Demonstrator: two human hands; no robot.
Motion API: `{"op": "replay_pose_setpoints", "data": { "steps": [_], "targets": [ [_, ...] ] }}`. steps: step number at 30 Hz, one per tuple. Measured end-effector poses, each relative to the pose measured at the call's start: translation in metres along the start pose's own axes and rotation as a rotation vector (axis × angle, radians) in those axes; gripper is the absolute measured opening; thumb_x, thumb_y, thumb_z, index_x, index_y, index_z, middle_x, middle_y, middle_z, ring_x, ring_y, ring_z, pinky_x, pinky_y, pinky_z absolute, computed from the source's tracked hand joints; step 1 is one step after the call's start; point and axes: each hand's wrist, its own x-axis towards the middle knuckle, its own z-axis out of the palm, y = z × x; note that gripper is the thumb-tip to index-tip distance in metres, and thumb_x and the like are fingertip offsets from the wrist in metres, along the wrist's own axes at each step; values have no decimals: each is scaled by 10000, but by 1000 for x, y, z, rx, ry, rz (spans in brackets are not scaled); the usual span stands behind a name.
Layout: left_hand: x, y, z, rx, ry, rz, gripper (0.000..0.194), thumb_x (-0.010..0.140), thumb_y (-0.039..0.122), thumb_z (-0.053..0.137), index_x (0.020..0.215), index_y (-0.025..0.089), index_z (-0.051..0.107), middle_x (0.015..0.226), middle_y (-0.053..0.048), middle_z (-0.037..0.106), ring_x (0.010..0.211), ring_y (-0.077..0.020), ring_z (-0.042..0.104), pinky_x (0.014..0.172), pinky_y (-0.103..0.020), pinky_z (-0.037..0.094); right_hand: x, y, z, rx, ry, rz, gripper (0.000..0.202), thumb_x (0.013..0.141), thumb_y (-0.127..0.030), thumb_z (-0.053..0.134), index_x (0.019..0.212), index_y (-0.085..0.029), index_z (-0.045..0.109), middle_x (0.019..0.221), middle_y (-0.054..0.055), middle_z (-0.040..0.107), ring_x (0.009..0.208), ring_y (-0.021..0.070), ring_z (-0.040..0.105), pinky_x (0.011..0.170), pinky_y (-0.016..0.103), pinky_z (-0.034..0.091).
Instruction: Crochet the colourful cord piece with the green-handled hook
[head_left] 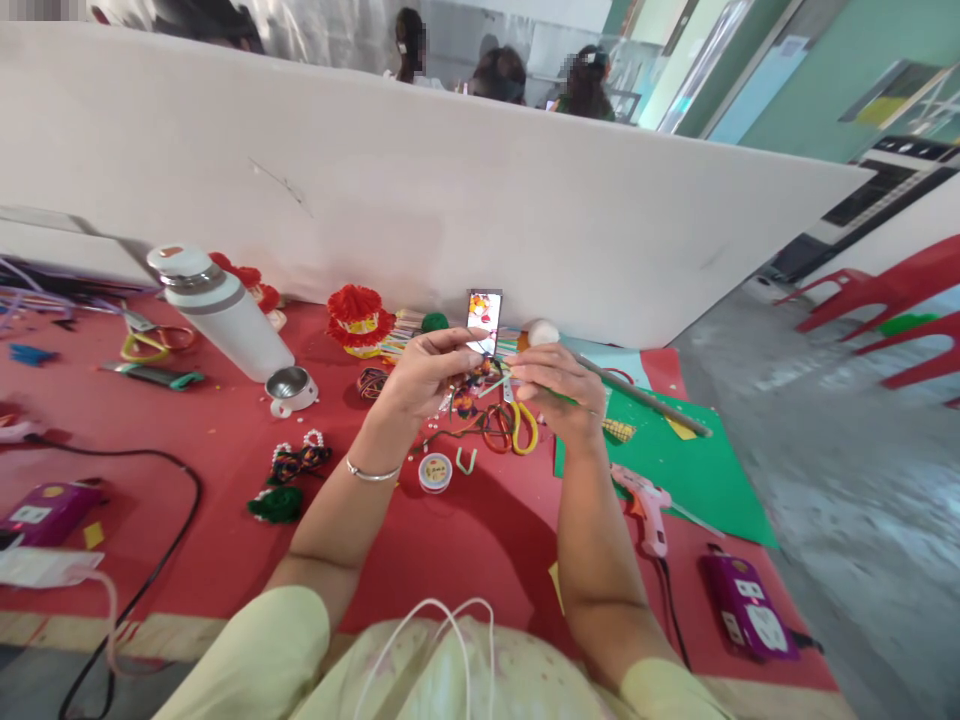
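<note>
My left hand pinches a bundle of dark multicoloured yarn between thumb and fingers. Facing it, my right hand is closed at the other side of the yarn, on what looks like a thin pale green strip. The fingers partly hide both pieces. Just beyond the fingertips stands a lit phone. Under the hands lie scissors with red and yellow handles, a small round spool and a bent pale green piece.
Left of my arms are a white bottle, its metal cup, beaded yarn bows and green yarn. On the right lie a pink glue gun, green sheet, rod and purple power box. A white partition stands behind.
</note>
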Motion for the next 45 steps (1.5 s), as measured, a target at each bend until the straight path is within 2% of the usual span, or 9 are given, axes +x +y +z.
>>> {"op": "replay_pose_setpoints", "data": {
  "steps": [7, 10, 13, 16, 21, 28, 34, 41, 45],
  "targets": [
    [1, 6, -12, 99, -123, -91, 308, 595, 189, 920, 900, 194, 880, 732, -38, 779, 587, -111, 664, 515, -214, 505, 0, -6, -13, 149, -111, 93, 198, 925, -403, 786, 1118, -397, 834, 1051, 2, 864, 965, 224, 786, 912, 443, 631],
    [0, 1, -5, 89, -186, -100, 315, 600, 206, 934, 911, 195, 882, 747, -44, 786, 584, -117, 663, 496, -212, 491, -4, -2, -3, 277, -11, 160, 151, 937, -457, 760, 1029, -378, 851, 963, 3, 859, 920, 226, 789, 894, 443, 643],
    [-1, -9, 8, 69, -108, 36, 267, 622, 227, 958, 876, 205, 878, 782, -40, 790, 599, -99, 644, 517, -206, 484, -7, 5, 19, 278, 144, 205, 167, 927, -486, 762, 1053, -409, 841, 1031, -8, 842, 996, 231, 783, 936, 454, 648],
    [0, -18, 17, 92, 4, 183, 257, 629, 250, 976, 861, 200, 875, 746, -27, 772, 602, -94, 617, 531, -210, 475, -8, 8, 36, 154, 186, 163, 223, 923, -455, 774, 1139, -425, 821, 1186, -1, 817, 1125, 250, 761, 1011, 481, 628],
    [1, -20, 13, 148, 30, 142, 308, 685, 293, 967, 972, 214, 884, 858, -47, 801, 687, -119, 663, 589, -227, 529, -5, 5, 35, 190, 319, 154, 180, 947, -416, 757, 1113, -406, 824, 1119, -9, 839, 1058, 230, 772, 990, 464, 620],
    [-4, -4, 5, 294, -61, 216, 398, 757, 250, 891, 1152, 223, 847, 1062, -70, 789, 725, -113, 643, 602, -228, 537, -3, 2, 26, 203, 187, 232, 130, 935, -396, 775, 1041, -375, 846, 1037, 0, 863, 1017, 228, 791, 978, 454, 627],
    [-3, -13, 13, 342, 105, 357, 509, 770, 234, 866, 1272, 269, 792, 1142, -68, 792, 742, -121, 637, 612, -245, 534, -5, -4, 33, 34, 276, 222, 178, 951, -321, 755, 1101, -386, 825, 1092, -3, 847, 1060, 227, 783, 995, 450, 633],
    [1, -21, 19, 243, -19, 333, 770, 796, 195, 813, 1524, 342, 608, 1268, -71, 766, 710, -104, 633, 641, -262, 545, -6, -9, 46, -40, 301, 165, 236, 961, -287, 737, 1156, -404, 802, 1142, -7, 830, 1071, 234, 770, 980, 461, 638],
    [3, -22, 15, 346, 38, 347, 770, 759, 166, 828, 1494, 299, 643, 1007, -42, 791, 746, -136, 649, 632, -254, 526, -7, -7, 47, -48, 311, 175, 234, 964, -279, 729, 1150, -402, 802, 1133, -4, 830, 1060, 227, 767, 972, 465, 639]
  ]
}}
